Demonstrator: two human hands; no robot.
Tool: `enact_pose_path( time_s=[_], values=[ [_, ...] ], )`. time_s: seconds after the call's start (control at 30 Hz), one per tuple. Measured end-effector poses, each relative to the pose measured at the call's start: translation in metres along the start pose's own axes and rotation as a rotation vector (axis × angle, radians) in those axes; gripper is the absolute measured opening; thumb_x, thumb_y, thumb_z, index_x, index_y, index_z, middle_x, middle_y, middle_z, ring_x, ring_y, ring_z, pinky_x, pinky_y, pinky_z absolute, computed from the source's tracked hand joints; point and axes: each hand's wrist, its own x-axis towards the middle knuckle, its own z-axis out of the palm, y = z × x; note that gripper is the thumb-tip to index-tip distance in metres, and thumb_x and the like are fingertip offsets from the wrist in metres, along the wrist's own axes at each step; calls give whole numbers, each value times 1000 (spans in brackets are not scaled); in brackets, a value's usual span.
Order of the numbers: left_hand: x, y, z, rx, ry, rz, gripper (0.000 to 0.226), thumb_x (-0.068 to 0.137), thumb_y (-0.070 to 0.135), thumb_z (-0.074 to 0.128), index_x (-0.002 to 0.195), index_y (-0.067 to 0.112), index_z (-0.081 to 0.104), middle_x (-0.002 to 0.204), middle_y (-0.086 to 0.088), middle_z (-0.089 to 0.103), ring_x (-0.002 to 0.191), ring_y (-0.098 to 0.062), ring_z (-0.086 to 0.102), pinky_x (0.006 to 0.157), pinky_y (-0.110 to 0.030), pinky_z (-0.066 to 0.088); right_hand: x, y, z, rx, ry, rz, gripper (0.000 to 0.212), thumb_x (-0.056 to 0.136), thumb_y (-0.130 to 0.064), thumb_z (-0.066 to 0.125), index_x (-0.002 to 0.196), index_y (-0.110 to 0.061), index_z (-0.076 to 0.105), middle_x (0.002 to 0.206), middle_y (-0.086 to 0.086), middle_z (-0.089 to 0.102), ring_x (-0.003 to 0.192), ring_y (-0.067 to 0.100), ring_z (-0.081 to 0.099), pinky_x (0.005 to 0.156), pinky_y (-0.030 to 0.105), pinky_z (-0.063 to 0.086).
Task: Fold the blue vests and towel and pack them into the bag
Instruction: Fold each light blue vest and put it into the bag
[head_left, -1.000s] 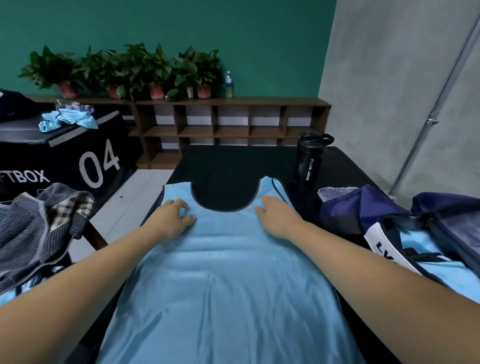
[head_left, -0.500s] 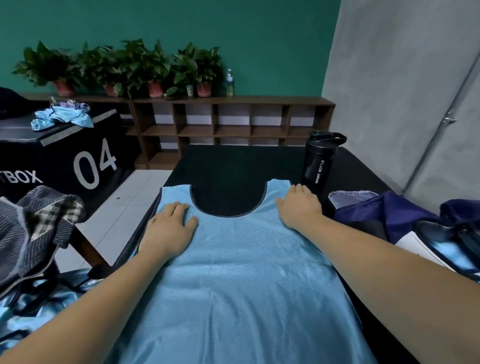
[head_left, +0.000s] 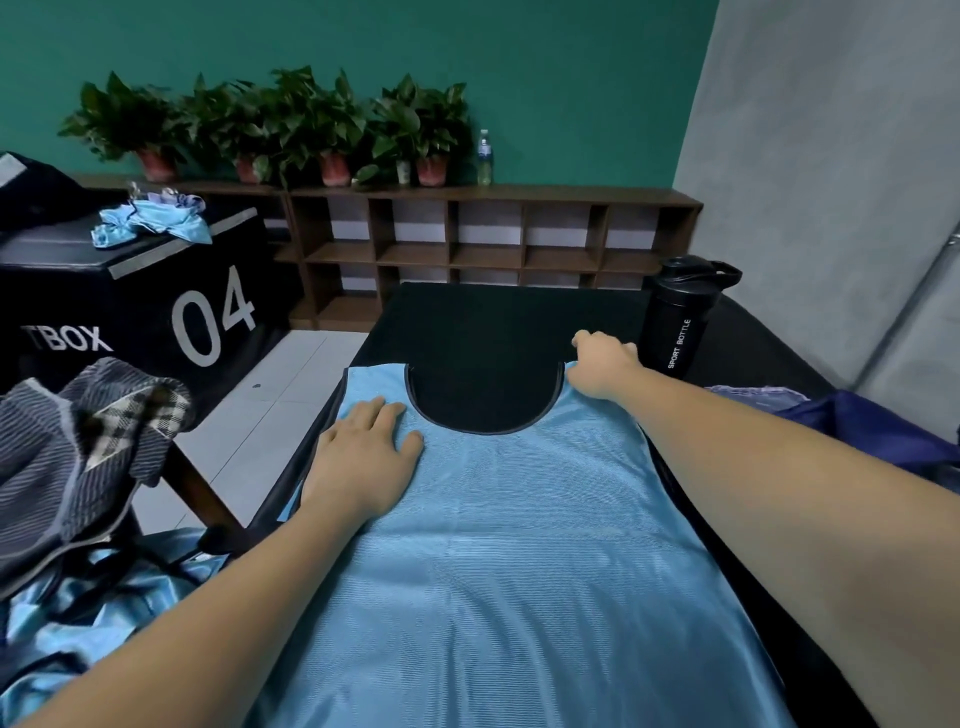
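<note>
A light blue vest lies flat on the black table, its neck opening pointing away from me. My left hand rests palm down on the vest's left shoulder strap, fingers straight. At the right strap's far end my right hand has its fingers curled over the strap tip. More blue vests lie crumpled at the lower left. A grey striped towel hangs over a chair at the left. The dark blue bag shows at the right edge, mostly out of view.
A black sport bottle stands upright just right of my right hand. A black box marked 04, with blue cloth on top, sits at the left. Wooden shelves with potted plants line the back wall.
My right hand has slid forward to the tip of the right strap and its fingers have curled over it. The left hand stays flat on the left strap. The view shifted left.
</note>
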Motion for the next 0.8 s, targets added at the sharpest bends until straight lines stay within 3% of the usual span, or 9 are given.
enact_pose_path(
  time_s=[0.17,0.33,0.43,0.6,0.7,0.8],
  values=[
    [-1,2,1,2,15,8,64,103,62,25,158,33,37,165,9,36,154,-15,30,127,-46,25,-8,-2,-17,-42,4,29,14,93,-18,55,105,-17,64,101,4,66,108,32,61,101,47,34],
    [-3,4,-3,10,11,5,61,104,61,27,156,32,39,160,11,39,151,-15,33,125,-45,27,-66,-20,-19,-229,298,-80,20,94,-24,60,112,-18,64,116,6,59,115,31,54,104,42,35],
    [-4,4,-4,7,11,4,60,104,61,27,155,32,41,157,11,42,148,-15,35,123,-45,28,-110,-20,-4,-179,421,-148,15,95,-29,62,106,-19,58,107,4,62,107,29,59,105,40,37],
    [-2,4,-5,-4,-23,9,63,102,63,27,155,31,41,159,10,42,150,-16,35,124,-48,29,-165,-7,41,-166,498,-195,20,82,-22,70,94,-18,54,87,2,56,84,29,54,80,44,40],
    [7,3,-8,9,-27,-8,56,103,59,38,150,30,49,154,6,48,144,-21,42,119,-48,33,-165,-5,46,-113,519,-181,21,81,-16,70,94,-17,53,89,3,54,85,30,53,77,44,38],
    [29,-5,-12,10,25,-12,40,103,47,48,133,24,59,137,-3,58,124,-29,55,104,-47,44,-166,-6,48,-46,538,-179,25,77,-12,75,90,-18,54,88,1,54,85,29,53,77,41,42]
  ],
)
